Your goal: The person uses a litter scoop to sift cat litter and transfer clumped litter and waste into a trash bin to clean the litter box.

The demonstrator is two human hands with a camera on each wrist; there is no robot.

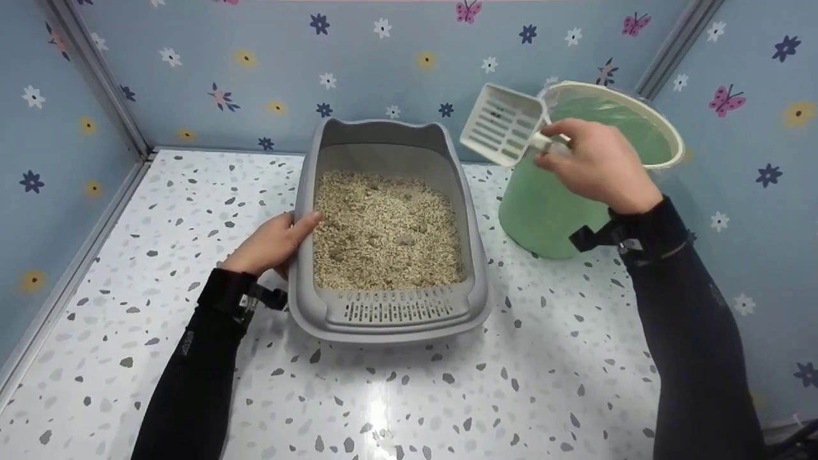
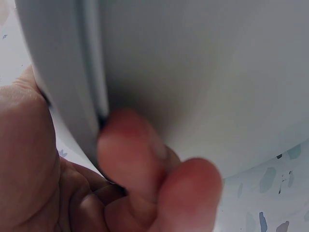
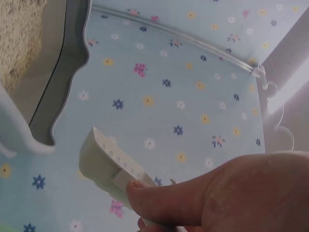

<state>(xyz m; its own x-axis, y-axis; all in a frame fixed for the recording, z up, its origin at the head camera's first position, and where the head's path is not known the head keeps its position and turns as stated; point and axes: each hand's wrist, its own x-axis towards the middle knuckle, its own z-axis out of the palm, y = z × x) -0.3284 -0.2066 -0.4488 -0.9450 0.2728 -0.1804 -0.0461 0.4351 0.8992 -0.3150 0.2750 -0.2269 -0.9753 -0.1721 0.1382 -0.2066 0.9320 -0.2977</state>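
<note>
A grey litter box (image 1: 390, 332) filled with tan pellet litter (image 1: 390, 230) stands on the speckled surface. On its left rim, my left hand (image 1: 271, 243) grips the edge, thumb over the top and fingers (image 2: 190, 193) curled underneath in the left wrist view. My right hand (image 1: 597, 160) holds a white slotted litter scoop (image 1: 505, 124) by its handle, raised beside the green bin (image 1: 543, 211). The scoop's slots show through to the wall, and its blade points left toward the box. In the right wrist view the thumb presses along the scoop (image 3: 106, 164).
The green bin has a cream rim (image 1: 664, 128) and a clear plastic liner (image 1: 594, 99). It stands to the right of the litter box, near the back corner. Blue floral wall panels (image 1: 358, 64) enclose the back and both sides. The white speckled surface (image 1: 383, 396) extends in front.
</note>
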